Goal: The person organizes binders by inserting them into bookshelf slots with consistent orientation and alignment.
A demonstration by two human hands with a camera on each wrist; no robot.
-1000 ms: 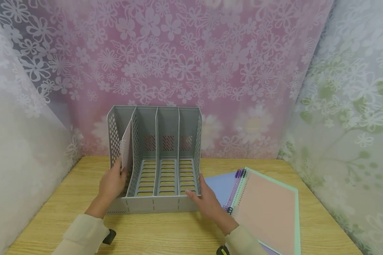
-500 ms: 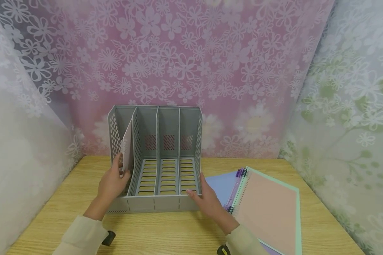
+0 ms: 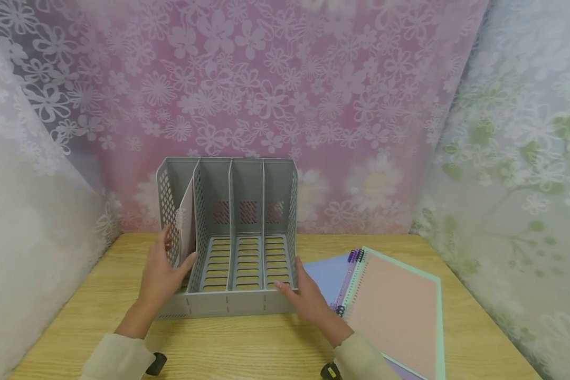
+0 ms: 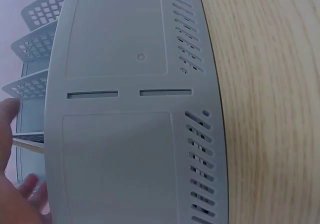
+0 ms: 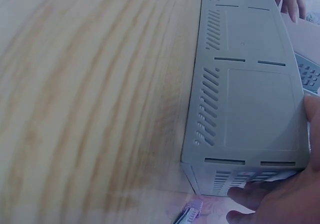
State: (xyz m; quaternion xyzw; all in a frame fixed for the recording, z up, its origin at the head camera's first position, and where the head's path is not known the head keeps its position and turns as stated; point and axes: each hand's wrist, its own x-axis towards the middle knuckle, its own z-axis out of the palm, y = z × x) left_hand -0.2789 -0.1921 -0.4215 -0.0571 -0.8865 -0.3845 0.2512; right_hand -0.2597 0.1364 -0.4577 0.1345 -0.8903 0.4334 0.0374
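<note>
A grey file rack (image 3: 247, 305) with upright dividers stands on the table. In its leftmost slot a thin spiral notebook (image 3: 187, 221) with a pale cover leans against the first divider. My left hand (image 3: 159, 274) is at the front of that slot, thumb spread from the fingers. The left wrist view shows the notebook's edge (image 4: 29, 143) between thumb and fingers with gaps on both sides. My right hand (image 3: 311, 298) grips the rack's right front corner, thumb over the front edge and fingers along the outer side.
To the right lie overlapping spiral notebooks: one with a peach cover (image 3: 394, 311) and mint border on top, a blue one (image 3: 325, 274) partly beneath. Floral curtains (image 3: 285, 95) hang behind and at both sides of the wooden table (image 3: 237, 348).
My left hand has let go of the notebook; its fingers have spread and shifted left toward the rack's side wall. The notebook stays in the slot, and the right hand keeps its grip.
</note>
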